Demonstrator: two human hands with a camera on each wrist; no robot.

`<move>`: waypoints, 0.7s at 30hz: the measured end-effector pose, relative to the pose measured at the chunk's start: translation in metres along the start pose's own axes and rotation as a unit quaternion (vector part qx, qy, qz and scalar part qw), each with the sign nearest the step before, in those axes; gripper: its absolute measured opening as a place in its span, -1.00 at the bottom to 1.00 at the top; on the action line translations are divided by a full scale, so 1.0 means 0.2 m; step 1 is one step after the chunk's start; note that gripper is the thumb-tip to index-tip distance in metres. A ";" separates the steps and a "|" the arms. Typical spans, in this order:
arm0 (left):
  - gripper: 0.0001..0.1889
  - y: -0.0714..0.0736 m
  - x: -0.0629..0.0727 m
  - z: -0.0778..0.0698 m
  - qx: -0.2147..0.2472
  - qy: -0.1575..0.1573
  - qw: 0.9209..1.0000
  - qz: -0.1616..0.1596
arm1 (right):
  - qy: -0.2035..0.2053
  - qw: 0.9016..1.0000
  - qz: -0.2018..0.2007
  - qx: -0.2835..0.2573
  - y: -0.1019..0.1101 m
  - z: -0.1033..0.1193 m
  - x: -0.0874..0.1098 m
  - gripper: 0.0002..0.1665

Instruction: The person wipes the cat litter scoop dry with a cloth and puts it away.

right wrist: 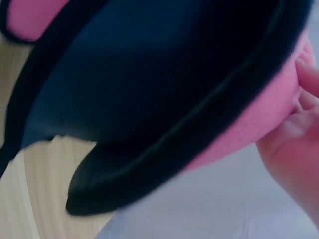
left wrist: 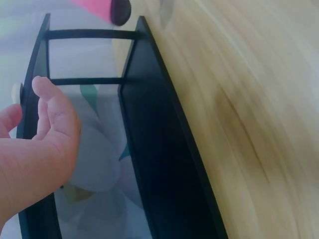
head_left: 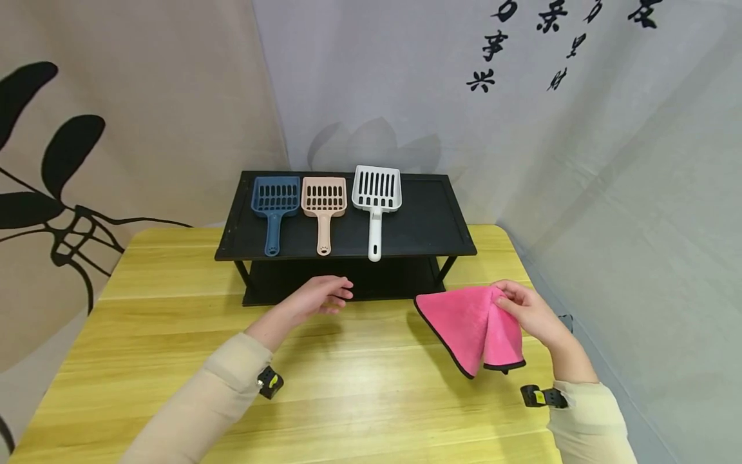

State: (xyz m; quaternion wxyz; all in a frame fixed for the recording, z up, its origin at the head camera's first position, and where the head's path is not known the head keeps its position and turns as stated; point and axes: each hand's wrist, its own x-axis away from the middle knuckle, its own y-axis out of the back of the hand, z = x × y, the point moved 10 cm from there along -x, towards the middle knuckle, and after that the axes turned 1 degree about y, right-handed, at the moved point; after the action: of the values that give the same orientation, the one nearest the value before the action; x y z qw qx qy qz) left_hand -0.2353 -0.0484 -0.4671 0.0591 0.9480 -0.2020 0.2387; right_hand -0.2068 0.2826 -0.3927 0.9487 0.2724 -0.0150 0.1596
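Observation:
My right hand (head_left: 524, 310) pinches a pink cloth (head_left: 458, 316) with black edging, which hangs in folds above the right part of the table. Seen from the right wrist, the cloth (right wrist: 249, 122) shows a dark underside and a thick black border. My left hand (head_left: 317, 296) hovers in front of the black two-tier rack (head_left: 429, 212) with its fingers loosely bent and nothing in them. On the rack's top lie a blue litter scoop (head_left: 274, 222), a pale pink litter scoop (head_left: 324, 225) and a white litter scoop (head_left: 375, 225), handles toward me.
The rack stands at the back of a wooden table (head_left: 348, 399). Below its top is a lower black shelf (head_left: 371, 283). Behind hangs a pale curtain (head_left: 359, 77) with black characters and a plant print. The table's right edge lies near my right forearm.

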 end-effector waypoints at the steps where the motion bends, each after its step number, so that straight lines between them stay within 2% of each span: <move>1: -0.56 0.01 0.00 0.01 0.000 0.000 1.000 -0.002 | -0.006 1.000 0.006 0.011 0.00 -0.01 0.00 -0.71; 4: -0.55 0.04 0.01 0.02 0.001 0.001 1.000 -0.006 | -0.020 0.997 0.024 0.065 -0.03 -0.05 -0.03 -0.75; 7: -0.54 0.06 0.03 0.03 0.002 -0.002 1.000 -0.005 | -0.017 0.990 0.029 0.136 -0.07 -0.09 -0.06 -0.79; 10: -0.54 0.07 0.04 0.03 0.002 -0.005 1.000 -0.003 | -0.001 0.983 0.007 0.183 -0.14 -0.10 -0.10 -0.80; 14: -0.55 0.09 0.04 0.04 0.006 -0.006 1.000 -0.001 | 0.044 0.975 -0.024 0.216 -0.28 -0.12 -0.14 -0.74; 16: -0.54 0.09 0.04 0.05 0.006 -0.008 1.000 0.002 | 0.073 0.966 -0.028 0.247 -0.37 -0.14 -0.15 -0.65; 18: -0.54 0.09 0.04 0.06 0.006 -0.006 1.000 0.003 | 0.092 0.952 -0.019 0.291 -0.46 -0.17 -0.15 -0.56; 21: -0.54 0.09 0.04 0.07 0.005 -0.003 1.000 0.001 | 0.092 0.927 0.000 0.363 -0.57 -0.26 -0.14 -0.47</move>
State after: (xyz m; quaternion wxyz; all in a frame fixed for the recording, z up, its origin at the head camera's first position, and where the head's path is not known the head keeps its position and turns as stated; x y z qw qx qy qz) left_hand -0.2310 -0.0705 -0.4755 0.0538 0.9487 -0.2024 0.2367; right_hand -0.2002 0.2098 -0.4981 0.7821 0.5823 0.1312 0.1787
